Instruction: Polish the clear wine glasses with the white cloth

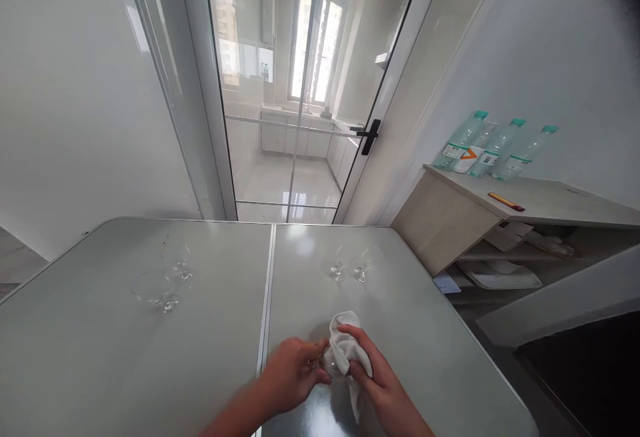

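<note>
Near the front of the table, my left hand [295, 372] has its fingers closed around the foot end of a small clear stemmed glass [329, 361], which lies tilted on its side. A white cloth [349, 342] is bunched against the bowl of this glass, pinched between the thumb and fingers of my right hand [379, 380]. One end of the cloth hangs down toward the tabletop. Cloth and fingers hide much of the glass. Beyond my hands, two stemmed glasses, a left one [337, 272] and a right one [361, 273], stand upright side by side.
The grey-green table [220, 350] has a pale seam across it. Clear glasses [168, 302] stand on its left half. To the right, a wooden cabinet [430, 217] carries several plastic bottles [515, 165] and a yellow-red stick [505, 202]. A glass door [295, 157] is behind.
</note>
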`<state>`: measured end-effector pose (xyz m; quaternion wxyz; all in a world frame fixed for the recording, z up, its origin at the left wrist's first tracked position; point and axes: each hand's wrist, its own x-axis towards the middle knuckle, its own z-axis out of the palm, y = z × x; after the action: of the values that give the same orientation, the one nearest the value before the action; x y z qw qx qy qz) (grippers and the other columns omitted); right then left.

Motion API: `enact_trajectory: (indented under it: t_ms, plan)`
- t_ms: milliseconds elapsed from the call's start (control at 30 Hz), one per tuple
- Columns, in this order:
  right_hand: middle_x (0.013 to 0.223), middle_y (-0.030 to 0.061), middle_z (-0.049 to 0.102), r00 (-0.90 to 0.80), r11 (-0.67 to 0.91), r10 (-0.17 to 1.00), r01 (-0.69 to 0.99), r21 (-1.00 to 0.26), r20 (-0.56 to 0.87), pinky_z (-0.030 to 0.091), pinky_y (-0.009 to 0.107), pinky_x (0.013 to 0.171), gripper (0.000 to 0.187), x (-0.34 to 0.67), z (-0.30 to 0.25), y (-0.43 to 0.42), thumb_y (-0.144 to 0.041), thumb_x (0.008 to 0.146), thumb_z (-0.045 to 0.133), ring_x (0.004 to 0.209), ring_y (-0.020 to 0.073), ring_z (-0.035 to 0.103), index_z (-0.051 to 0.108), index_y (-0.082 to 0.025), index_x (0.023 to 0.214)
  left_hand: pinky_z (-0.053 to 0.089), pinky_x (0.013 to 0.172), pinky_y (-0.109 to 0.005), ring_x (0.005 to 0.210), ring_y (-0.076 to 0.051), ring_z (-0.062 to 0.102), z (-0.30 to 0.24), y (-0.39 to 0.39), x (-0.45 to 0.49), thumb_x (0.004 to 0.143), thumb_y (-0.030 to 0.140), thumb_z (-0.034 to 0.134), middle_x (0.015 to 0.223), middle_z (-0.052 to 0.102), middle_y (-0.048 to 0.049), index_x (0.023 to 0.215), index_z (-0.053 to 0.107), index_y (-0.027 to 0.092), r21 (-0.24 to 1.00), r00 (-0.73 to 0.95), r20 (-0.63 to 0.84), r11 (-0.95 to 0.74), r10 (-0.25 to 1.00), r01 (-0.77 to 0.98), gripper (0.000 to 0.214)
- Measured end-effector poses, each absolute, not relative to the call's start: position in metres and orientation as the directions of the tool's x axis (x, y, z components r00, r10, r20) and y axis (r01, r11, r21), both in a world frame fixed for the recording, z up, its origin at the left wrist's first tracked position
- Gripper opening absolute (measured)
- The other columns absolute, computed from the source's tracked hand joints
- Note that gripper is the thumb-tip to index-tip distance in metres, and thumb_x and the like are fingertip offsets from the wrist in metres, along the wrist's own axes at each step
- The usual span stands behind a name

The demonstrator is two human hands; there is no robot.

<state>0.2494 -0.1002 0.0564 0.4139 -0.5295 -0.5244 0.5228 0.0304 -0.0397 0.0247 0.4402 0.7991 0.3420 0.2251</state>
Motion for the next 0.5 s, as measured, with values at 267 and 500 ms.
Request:
enact_trajectory:
  t_ms: [267,500]
  plan:
    - [0.121,0.0093,0.072,-0.504,0.28,0.863,0.411,-0.868,0.039,0.053,0.043,0.096,0.037,0.258,0.042,-0.112,-0.046,0.092,0.063,0.107,0.0302,0.066,0.072,-0.035,0.126,0.021,0.038,-0.023,0.038,-0.008,0.036,0.031,-0.024,0.01,0.068,0.052,0.076,0.052,0.053,0.0017,0.059,0.054,0.018,0.829,0.85,-0.442,0.493,0.287,0.265,0.041]
    - [0.129,0.0094,0.064,-0.277,-0.057,0.956,0.133,-0.989,-0.092,0.044,0.045,0.105,0.047,0.243,0.042,-0.107,-0.057,0.1,0.046,0.117,0.0279,0.059,0.059,-0.031,0.137,0.039,0.058,-0.024,0.061,-0.015,0.057,0.023,-0.031,0.014,0.09,0.038,0.067,0.072,0.066,-0.001,0.119,0.07,0.016,0.754,0.751,0.054,-0.52,0.658,0.401,0.037]
